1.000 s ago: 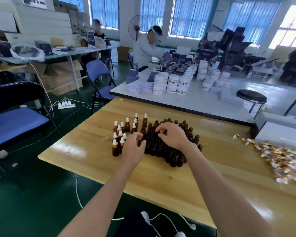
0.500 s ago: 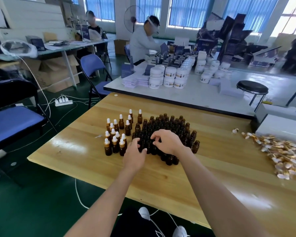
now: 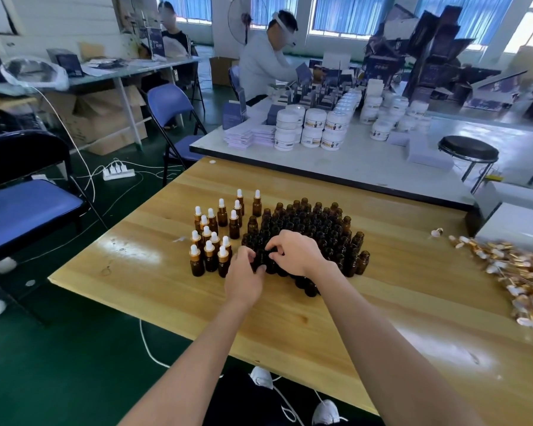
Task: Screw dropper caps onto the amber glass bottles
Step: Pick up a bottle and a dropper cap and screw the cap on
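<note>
A dense cluster of uncapped amber glass bottles [image 3: 311, 229] stands on the wooden table [image 3: 382, 302]. To its left stand several capped bottles [image 3: 211, 238] with white bulbs and gold collars. A heap of loose dropper caps [image 3: 523, 272] lies at the table's right edge. My left hand [image 3: 243, 276] grips an amber bottle [image 3: 260, 259] at the cluster's near left corner. My right hand [image 3: 293, 252] is just beside it, fingers curled down onto the same bottle's top; what it pinches is hidden.
A white table [image 3: 366, 161] with stacked white jars [image 3: 314, 127] abuts the far edge. A black stool [image 3: 468, 152] stands at the right, blue chairs [image 3: 22, 207] at the left. Two people sit at the back. Cables and a power strip [image 3: 119, 172] lie on the green floor.
Both hands have drawn back from the middle of the bottle cluster to its near left corner and closed together on one bottle. The camera view has tilted slightly.
</note>
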